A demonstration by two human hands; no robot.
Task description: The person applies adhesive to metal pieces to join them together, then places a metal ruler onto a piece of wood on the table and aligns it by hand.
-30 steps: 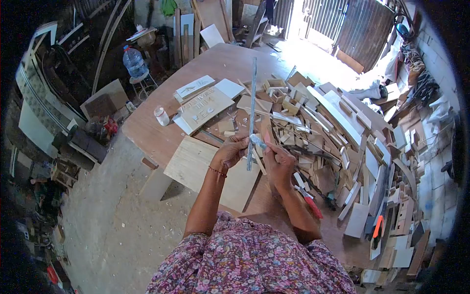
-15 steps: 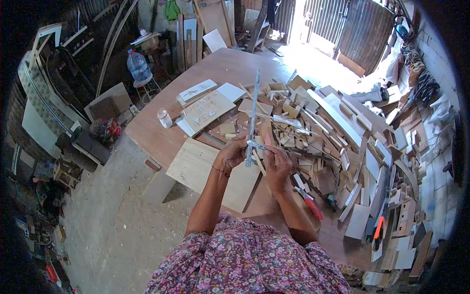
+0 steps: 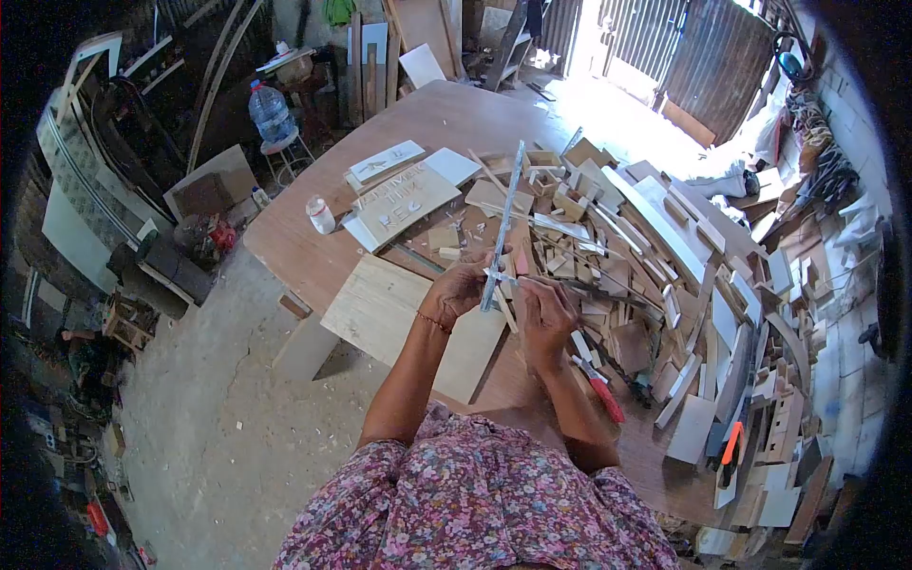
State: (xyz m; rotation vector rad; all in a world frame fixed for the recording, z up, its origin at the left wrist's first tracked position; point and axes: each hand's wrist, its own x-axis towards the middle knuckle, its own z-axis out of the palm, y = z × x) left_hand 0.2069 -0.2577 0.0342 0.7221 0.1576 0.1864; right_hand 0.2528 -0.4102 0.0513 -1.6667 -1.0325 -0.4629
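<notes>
A long metal ruler (image 3: 508,209) with a sliding head (image 3: 500,276) is held up over the table, its far end leaning a little to the right. My left hand (image 3: 461,288), with a beaded bracelet at the wrist, grips it near the head. At the head's right end, the fingers of my right hand (image 3: 546,318) are pinched together. Below and to the left lies a pale wooden board (image 3: 380,313). Farther off, a board with raised letters (image 3: 404,207) rests on the table.
Wood offcuts (image 3: 632,285) are piled across the right side of the table (image 3: 313,180). A red-handled tool (image 3: 605,399) and an orange-handled tool (image 3: 731,444) lie at the right. A white bottle (image 3: 320,215) stands on the left, and a water jug (image 3: 272,114) sits beyond the table.
The ruler has tilted, its far end moving to the right. Both hands keep close together around the sliding head. The camera view has shifted slightly.
</notes>
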